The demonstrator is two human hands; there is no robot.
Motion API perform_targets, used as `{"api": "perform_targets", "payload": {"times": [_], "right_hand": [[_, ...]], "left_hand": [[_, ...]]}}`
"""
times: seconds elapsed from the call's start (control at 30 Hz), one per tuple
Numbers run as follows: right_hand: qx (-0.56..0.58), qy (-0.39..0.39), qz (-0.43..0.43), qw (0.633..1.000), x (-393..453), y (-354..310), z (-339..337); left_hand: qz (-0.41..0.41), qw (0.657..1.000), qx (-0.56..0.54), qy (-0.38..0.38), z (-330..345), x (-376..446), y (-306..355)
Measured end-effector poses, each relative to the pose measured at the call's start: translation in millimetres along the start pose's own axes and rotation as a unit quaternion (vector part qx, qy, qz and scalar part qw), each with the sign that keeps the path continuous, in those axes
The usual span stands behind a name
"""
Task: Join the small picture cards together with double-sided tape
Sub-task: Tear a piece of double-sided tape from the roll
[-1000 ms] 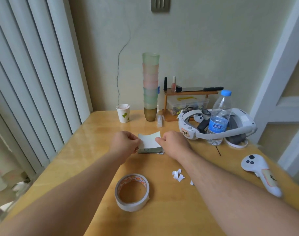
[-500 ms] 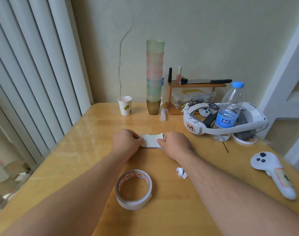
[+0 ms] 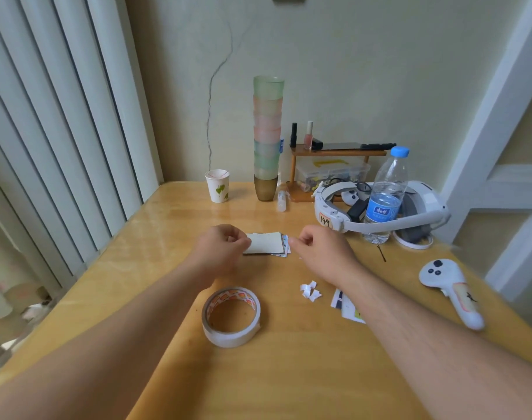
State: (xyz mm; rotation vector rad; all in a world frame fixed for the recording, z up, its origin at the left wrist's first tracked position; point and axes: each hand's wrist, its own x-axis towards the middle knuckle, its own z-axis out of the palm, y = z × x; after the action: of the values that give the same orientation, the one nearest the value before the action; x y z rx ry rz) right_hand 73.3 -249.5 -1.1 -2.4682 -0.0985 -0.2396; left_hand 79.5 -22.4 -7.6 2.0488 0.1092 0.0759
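Card stack (image 3: 266, 243) on the table (image 3: 289, 374), long axis left to right. Left hand (image 3: 221, 248) pinches its left end; right hand (image 3: 322, 253), fingers curled (seemingly holding nothing), just beside the right end.

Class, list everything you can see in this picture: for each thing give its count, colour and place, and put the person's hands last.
table: one, yellow wood, under everything
cards: small stack, pale top, table centre
tape roll: one, white, near centre
paper scraps: few, white, right of roll
loose cards: a few, white, by right forearm
paper cup: one, white with green leaf, far left
tumblers: stack, green and pink, by wall
shelf: one, brown, by wall
bottle: one, clear, blue cap, inside headset strap
headset: one, white, far right
controller: one, white, right edge
left hand: pinches stack's left edge
right hand: fingers curled beside stack
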Motion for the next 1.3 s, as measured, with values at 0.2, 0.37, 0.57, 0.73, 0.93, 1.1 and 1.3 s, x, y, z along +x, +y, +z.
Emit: {"api": "perform_targets", "payload": {"times": [0.2,0.37,0.57,0.73,0.93,1.1,1.3], "right_hand": [[0.048,-0.021,-0.021,0.998,-61,-7,-3],[0.068,-0.027,-0.049,0.996,-92,-9,23],[0.054,-0.085,-0.078,0.992,-104,-14,33],[0.098,-0.084,-0.084,0.988,-104,-10,31],[0.131,0.001,-0.125,0.984,-105,-11,34],[0.134,0.022,-0.133,0.982,-104,-11,33],[0.156,-0.003,-0.104,0.982,-102,-8,33]], "left_hand": [[0.122,0.976,0.083,-0.158,-30,-73,13],[0.198,0.928,0.233,-0.213,-41,-109,-5],[0.277,0.888,0.334,-0.151,-29,-110,-24],[0.229,0.954,0.176,-0.081,-16,-112,-24],[0.196,0.976,0.078,-0.058,-4,-112,-28],[0.203,0.977,0.041,-0.059,0,-110,-31],[0.220,0.971,0.050,-0.080,-2,-112,-31]]}}
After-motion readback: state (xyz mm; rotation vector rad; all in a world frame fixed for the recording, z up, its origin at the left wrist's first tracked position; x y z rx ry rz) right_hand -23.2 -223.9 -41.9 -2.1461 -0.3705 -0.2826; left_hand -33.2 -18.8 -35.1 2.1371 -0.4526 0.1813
